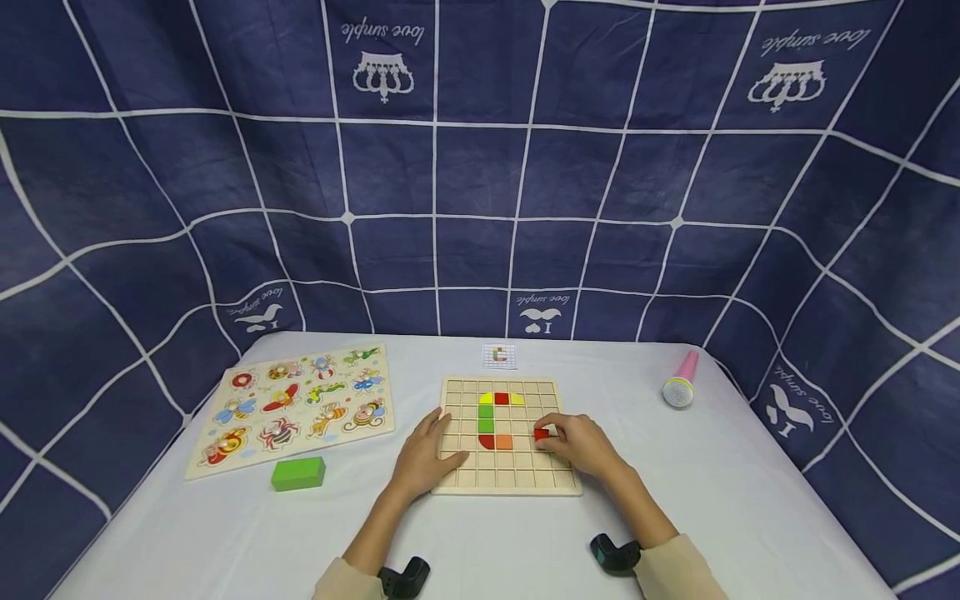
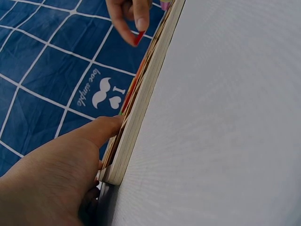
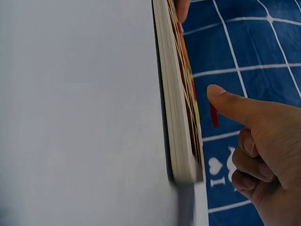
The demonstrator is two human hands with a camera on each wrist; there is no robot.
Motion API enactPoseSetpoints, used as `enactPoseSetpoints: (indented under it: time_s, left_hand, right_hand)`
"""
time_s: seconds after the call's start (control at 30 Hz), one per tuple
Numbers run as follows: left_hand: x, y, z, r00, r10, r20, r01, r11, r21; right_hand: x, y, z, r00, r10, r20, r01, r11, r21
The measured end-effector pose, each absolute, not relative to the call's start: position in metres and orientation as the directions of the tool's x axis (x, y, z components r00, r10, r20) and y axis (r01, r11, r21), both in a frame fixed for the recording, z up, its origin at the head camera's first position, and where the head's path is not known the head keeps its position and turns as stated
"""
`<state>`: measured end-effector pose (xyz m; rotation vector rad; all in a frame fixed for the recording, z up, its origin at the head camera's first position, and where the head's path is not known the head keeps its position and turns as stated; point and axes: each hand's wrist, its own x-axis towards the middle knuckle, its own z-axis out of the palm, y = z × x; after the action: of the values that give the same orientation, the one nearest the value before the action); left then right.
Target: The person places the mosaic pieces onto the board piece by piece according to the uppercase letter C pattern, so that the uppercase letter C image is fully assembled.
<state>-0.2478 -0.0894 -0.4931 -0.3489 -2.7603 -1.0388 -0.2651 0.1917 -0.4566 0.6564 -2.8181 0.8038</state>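
Note:
A square wooden grid board (image 1: 465, 477) lies in front of me. On it, yellow, red and yellow tiles form a top row, with green tiles (image 1: 486, 419) down the left side. Below these lie a rounded red tile (image 1: 487, 442) and an orange tile (image 1: 505, 442). My left hand (image 1: 422, 457) rests at the board's left edge, its thumb on the top face and its fingers fairly straight along the side. Between thumb and fingertips, my right hand (image 1: 585, 446) pinches a red tile (image 3: 214, 115) just above the right part of the board.
A small pattern card (image 1: 499, 357) lies behind the board. To the left are an animal puzzle board (image 1: 300, 400) and a green block (image 1: 298, 473). A pink toy microphone (image 1: 680, 382) lies at the right. A blue checked cloth (image 1: 480, 167) hangs behind the white table.

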Motion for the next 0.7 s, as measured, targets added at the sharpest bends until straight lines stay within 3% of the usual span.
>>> enactPoseSetpoints:
  time_s: [0.27, 0.7]
  left_hand:
    - [-0.247, -0.088, -0.491, -0.957, 0.158, 0.245, 0.281, 0.721, 0.634]
    - [-0.247, -0.087, -0.490, -0.956, 0.160, 0.247, 0.284, 0.719, 0.634]
  right_hand:
    - [-0.269, 0.172, -0.461, -0.852, -0.453, 0.262, -0.523, 0.726, -0.446]
    - [-0.270, 0.168, -0.468, -0.846, -0.456, 0.274, -0.532, 0.715, -0.453]
